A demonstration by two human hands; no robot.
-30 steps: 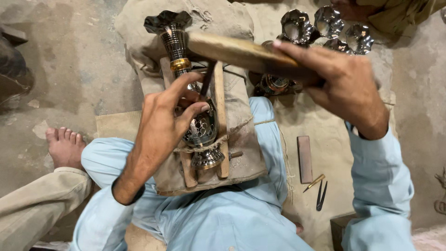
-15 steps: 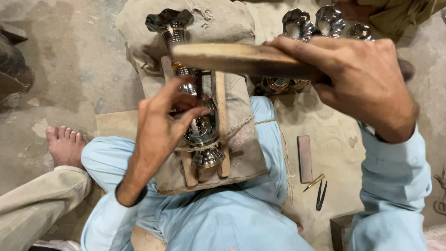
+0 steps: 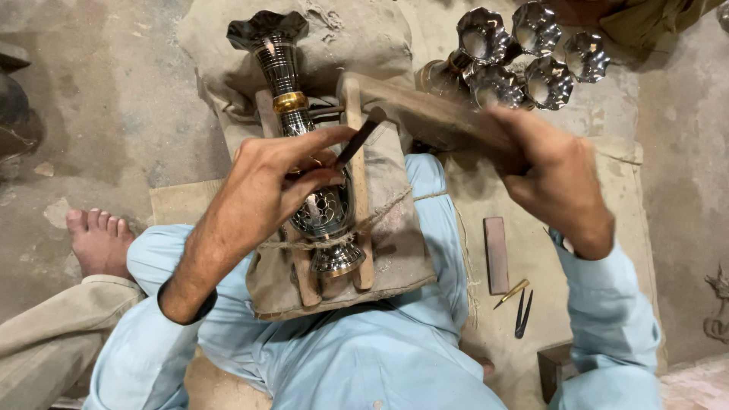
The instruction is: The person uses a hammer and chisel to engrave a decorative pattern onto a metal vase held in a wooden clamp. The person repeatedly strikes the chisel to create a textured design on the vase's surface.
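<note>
At the far left a bare foot [image 3: 97, 241] of another person rests on the dusty grey floor [image 3: 114, 99], above a tan trouser leg [image 3: 45, 342].

Next comes the person's left hand [image 3: 277, 182]. Its fingers [image 3: 323, 140] are curled shut around a thin dark metal chisel [image 3: 361, 137], and the chisel's tip points down at the vase. The hand lies on top of the tall shiny metal vase with a wavy mouth and a gold ring on its neck [image 3: 282, 72]. The vase lies on its side in a small wooden frame [image 3: 357, 190], tied down with rough string [image 3: 364, 228]. The frame sits on a dusty brown cloth pad [image 3: 395, 258] on the person's lap, over light blue trousers [image 3: 342, 357].

The round belly of the vase already shows many small cut shapes, like a net. The neck has only plain rings. So some of the cutting looks done, but I cannot tell how much of the belly is left, because the hand hides part of it.

To the right, the right hand [image 3: 554, 182] is shut tight on a long wooden mallet [image 3: 425, 114], held up just over the chisel. The mallet looks blurry.

Behind it stand more shiny metal vases with wavy mouths [image 3: 524, 53], bunched together. Lower right, on a worn mat [image 3: 630, 197], lie a flat brown sharpening stone [image 3: 497, 254], a small brass-coloured punch [image 3: 512, 293] and little dark tweezers [image 3: 522, 313].
</note>
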